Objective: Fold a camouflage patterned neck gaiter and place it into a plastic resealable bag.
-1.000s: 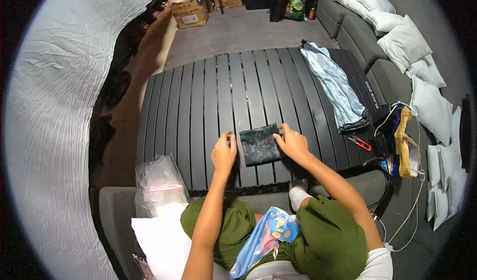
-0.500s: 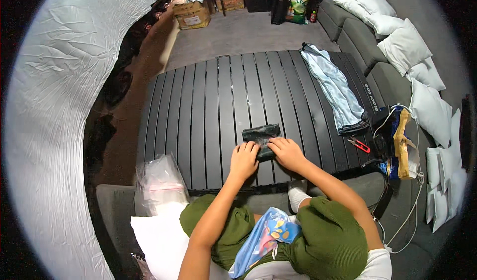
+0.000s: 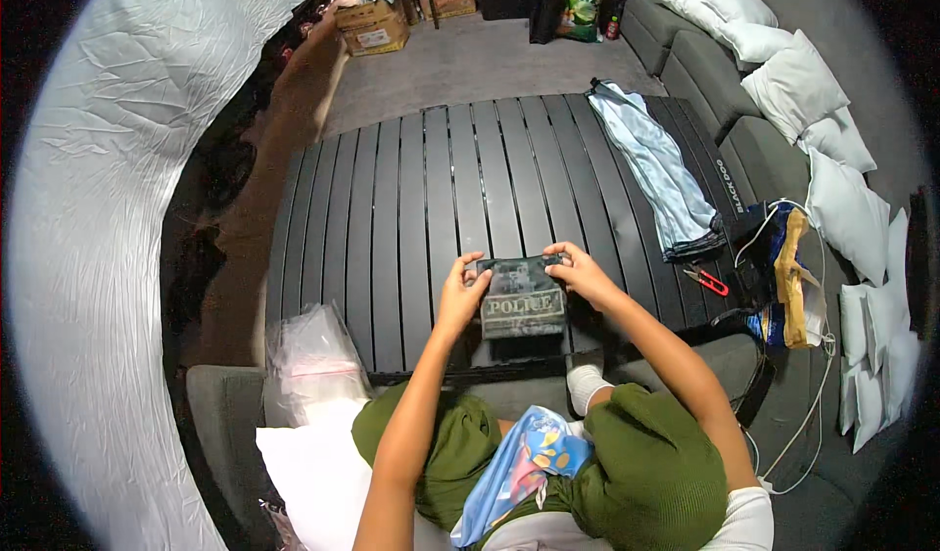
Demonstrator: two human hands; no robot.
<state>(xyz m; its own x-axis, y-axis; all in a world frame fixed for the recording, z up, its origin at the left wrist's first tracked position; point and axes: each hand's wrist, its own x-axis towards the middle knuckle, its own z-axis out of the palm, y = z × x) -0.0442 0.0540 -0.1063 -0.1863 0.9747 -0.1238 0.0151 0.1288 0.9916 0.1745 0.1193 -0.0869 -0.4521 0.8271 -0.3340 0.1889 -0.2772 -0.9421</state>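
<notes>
Above the near edge of the black slatted table (image 3: 401, 238), I hold up a small dark folded cloth (image 3: 523, 324) with pale print across its front. My left hand (image 3: 462, 293) pinches its upper left corner between thumb and fingers. At the upper right corner, my right hand (image 3: 582, 275) grips it the same way. The cloth hangs between the hands, its lower edge toward me. Part of both top corners is hidden by my fingers.
A light blue folded cloth (image 3: 651, 164) lies along the table's right side, near red-handled thread snips (image 3: 707, 279). Clear plastic bags (image 3: 315, 355) rest at the near left. White pillows (image 3: 852, 213) line the grey sofa (image 3: 774, 155). A patterned blue pouch (image 3: 529, 463) lies on my lap.
My hands have gone from pressing on the dark cloth on the table to holding its top corners. The cloth is now lifted, with its printed face showing.
</notes>
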